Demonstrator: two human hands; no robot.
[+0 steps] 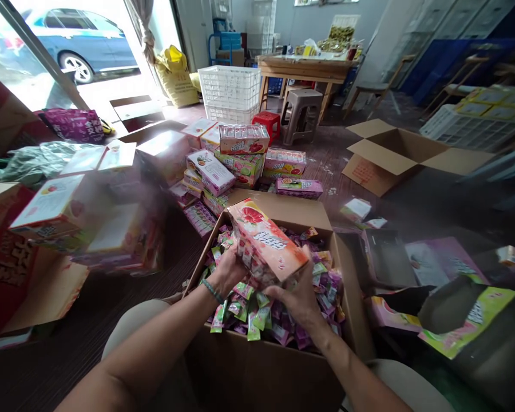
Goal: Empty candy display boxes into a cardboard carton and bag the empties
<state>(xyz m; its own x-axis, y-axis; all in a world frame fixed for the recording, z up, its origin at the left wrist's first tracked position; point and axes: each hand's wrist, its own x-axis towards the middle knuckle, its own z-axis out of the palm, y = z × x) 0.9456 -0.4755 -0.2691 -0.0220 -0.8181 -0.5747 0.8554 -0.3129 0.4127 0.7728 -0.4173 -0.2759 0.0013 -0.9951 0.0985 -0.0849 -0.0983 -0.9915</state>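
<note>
Just in front of the person are two knees in pale trousers (137,326), and between them stands a big cardboard carton (257,372), open on the top. It is filled with many small green and purple packets (257,320). Above these packets, both hands work together on a pink paper box (266,243), which is tilted. The left hand (227,270), with a beaded bracelet (213,290) on the wrist, is closed around the lower side of the box. The right hand (294,297) is half open and its fingers press against the other end, so both hands have hold of it. The work in hand is this handling of the box over the carton. Farther away, more boxes (242,139) are stacked on the floor. Behind them stand a white plastic crate (229,94), a red stool (268,121) and a wooden table (300,68).
</note>
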